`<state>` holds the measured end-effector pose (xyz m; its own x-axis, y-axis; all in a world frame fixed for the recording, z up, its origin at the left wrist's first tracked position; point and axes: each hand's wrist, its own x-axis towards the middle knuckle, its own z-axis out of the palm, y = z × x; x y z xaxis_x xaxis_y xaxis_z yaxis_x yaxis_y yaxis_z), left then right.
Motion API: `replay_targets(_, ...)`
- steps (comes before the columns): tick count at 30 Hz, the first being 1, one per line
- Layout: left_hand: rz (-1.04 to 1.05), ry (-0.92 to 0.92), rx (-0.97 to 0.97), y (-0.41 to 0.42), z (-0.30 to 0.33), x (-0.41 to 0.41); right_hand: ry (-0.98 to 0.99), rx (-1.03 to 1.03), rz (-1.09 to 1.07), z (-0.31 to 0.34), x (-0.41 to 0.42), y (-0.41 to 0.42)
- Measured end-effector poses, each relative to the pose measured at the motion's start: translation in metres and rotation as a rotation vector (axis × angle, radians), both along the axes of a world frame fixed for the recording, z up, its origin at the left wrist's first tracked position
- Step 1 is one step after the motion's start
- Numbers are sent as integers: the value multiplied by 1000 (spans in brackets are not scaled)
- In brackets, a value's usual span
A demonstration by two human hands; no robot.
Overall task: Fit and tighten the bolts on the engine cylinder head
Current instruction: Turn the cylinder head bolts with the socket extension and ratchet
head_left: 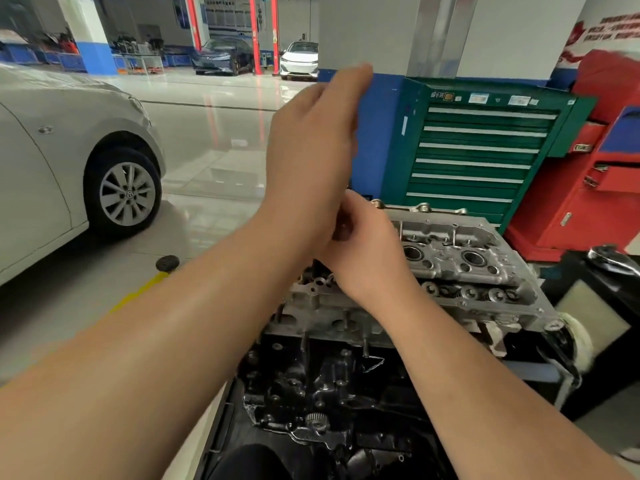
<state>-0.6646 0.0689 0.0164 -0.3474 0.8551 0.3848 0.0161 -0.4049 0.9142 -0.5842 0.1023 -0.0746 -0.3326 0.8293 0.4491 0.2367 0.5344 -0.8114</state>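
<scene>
The silver cylinder head (460,261) lies on top of the dark engine block (322,393), straight in front of me. My left hand (311,143) is raised above the head's left end, with the fingers stretched upward and nothing visible in it. My right hand (367,251) is curled just below it, over the left part of the cylinder head, its fingertips against the heel of my left hand. A small dark spot shows between the right fingers; I cannot tell whether it is a bolt. No loose bolts or tools are visible.
A green drawer tool cabinet (478,157) stands right behind the engine, with a red cabinet (588,188) to its right. A silver car (69,168) is parked on the left. A black disc (167,263) lies on the glossy floor.
</scene>
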Motion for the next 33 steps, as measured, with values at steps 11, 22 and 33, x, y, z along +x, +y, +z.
replay_targets(11,-40,-108,-45,-2,5,-8,68,4,-32,-2,2,1)
replay_targets(22,-666,-65,-248,17,22,-41,110,-97,259,-3,12,5)
replay_targets(33,85,25,35,3,2,4,46,30,-31,-1,4,1)
